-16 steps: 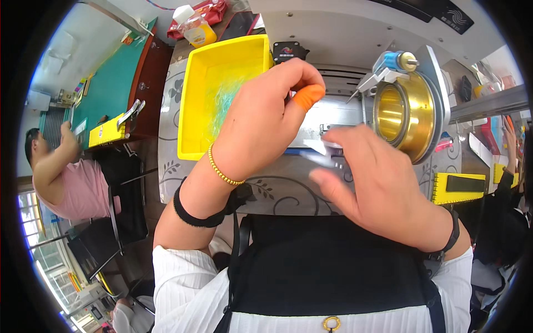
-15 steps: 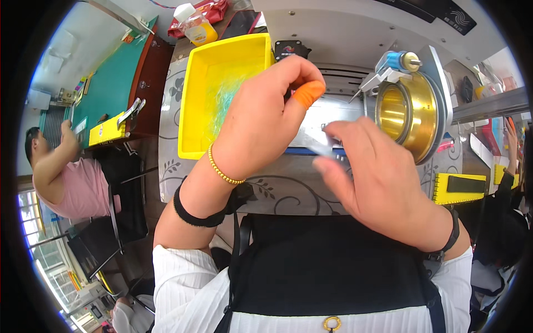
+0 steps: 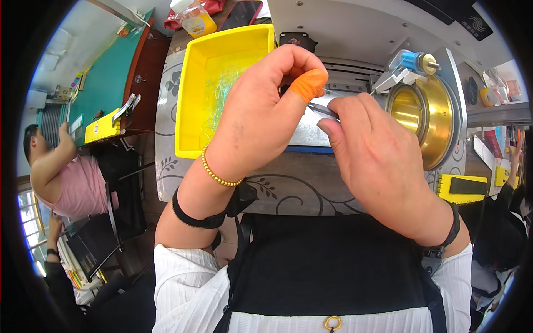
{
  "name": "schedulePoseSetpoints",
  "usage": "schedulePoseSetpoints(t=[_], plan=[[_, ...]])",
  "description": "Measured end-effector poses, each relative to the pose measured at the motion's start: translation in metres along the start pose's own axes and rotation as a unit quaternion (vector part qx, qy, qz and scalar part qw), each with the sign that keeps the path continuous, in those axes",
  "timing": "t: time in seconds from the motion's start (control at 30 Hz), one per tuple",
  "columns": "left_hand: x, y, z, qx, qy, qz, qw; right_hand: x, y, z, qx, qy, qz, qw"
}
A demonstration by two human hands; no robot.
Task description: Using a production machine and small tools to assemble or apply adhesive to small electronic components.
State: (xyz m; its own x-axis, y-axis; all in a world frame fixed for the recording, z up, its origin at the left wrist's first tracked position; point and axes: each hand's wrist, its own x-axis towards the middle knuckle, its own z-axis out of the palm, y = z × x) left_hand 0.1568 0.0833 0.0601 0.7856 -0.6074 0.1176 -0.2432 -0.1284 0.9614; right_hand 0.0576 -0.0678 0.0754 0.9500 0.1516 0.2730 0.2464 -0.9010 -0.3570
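My left hand (image 3: 258, 102) is closed in a pinch over the front of the machine bed, an orange finger cot (image 3: 306, 86) on its thumb. What its fingertips hold is too small to make out; a thin clear strand seems to come off them toward the right. My right hand (image 3: 377, 150) pinches a slim grey metal tool that looks like tweezers (image 3: 323, 111), its tip pointing left, close to the left thumb. Behind my left hand stands a yellow bin (image 3: 187, 100) with a tangle of clear, greenish fine strands (image 3: 222, 97) inside.
A machine with a metal bed (image 3: 311, 133), a gold ring-shaped drum (image 3: 436, 119) and a blue cylinder (image 3: 411, 59) stands ahead and right. A bottle (image 3: 197, 22) and a phone (image 3: 241, 14) lie behind the bin. At left a person (image 3: 75, 183) sits near a green-topped desk (image 3: 108, 83).
My right hand has moved slightly right and settled from a blur, its tool now close to the left thumb. The left hand stays pinched. The view has shifted a little.
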Motion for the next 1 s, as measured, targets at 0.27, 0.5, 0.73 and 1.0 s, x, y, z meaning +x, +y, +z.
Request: schedulePoseSetpoints(t=[0.27, 0.5, 0.73, 1.0], plan=[[0.002, -0.002, 0.0, 0.006, -0.003, 0.012, 1.0, 0.001, 0.001, 0.0, 0.01, 0.002, 0.002, 1.0], [0.001, -0.002, 0.001, -0.008, 0.003, 0.005, 1.0, -0.002, 0.003, 0.004, 0.039, 0.014, -0.006, 0.999], [-0.007, 0.001, -0.003, 0.051, 0.152, 0.051, 0.986, -0.05, 0.005, 0.033, 0.094, -0.029, -0.038, 0.994], [-0.04, -0.055, -0.057, 0.057, 0.273, 0.018, 0.96, -0.049, 0.011, 0.03, 0.102, 0.02, -0.144, 0.984]])
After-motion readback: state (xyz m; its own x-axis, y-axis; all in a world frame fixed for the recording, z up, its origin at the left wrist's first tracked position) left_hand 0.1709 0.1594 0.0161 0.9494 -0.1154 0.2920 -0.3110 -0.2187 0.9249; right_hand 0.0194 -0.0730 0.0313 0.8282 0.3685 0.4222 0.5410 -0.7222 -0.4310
